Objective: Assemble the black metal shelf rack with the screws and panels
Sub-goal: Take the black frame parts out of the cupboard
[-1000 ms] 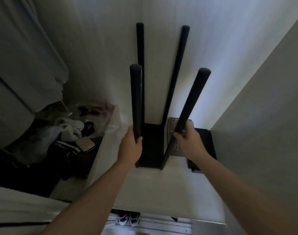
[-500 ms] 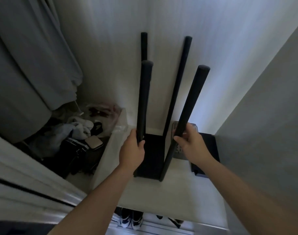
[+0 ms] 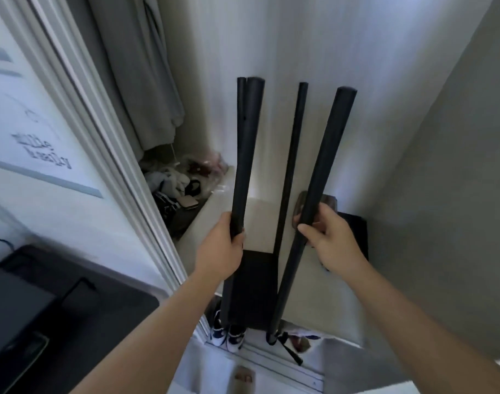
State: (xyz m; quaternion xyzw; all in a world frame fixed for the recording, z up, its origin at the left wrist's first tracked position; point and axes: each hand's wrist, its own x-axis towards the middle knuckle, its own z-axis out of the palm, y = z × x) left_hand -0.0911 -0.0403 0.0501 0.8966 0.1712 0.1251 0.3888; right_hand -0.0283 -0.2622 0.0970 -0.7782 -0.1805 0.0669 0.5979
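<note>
Black rack (image 3: 255, 288) over white ledge (image 3: 314, 297) near grey curtain (image 3: 140, 81)

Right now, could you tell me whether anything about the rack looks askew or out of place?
Yes: the black rack looks tilted, its near post ends overhanging the white ledge; the left hand and right hand grip two posts.

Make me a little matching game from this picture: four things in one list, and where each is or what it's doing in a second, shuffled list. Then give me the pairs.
Things:
1. left hand
2. right hand
3. sneakers
4. grey curtain

Places or states:
A. hangs at the upper left
B. grips the front right post
C. sit lowest, just below the black panel
D. grips the front left post

Pairs: 1-D, 2-B, 3-C, 4-A
</note>
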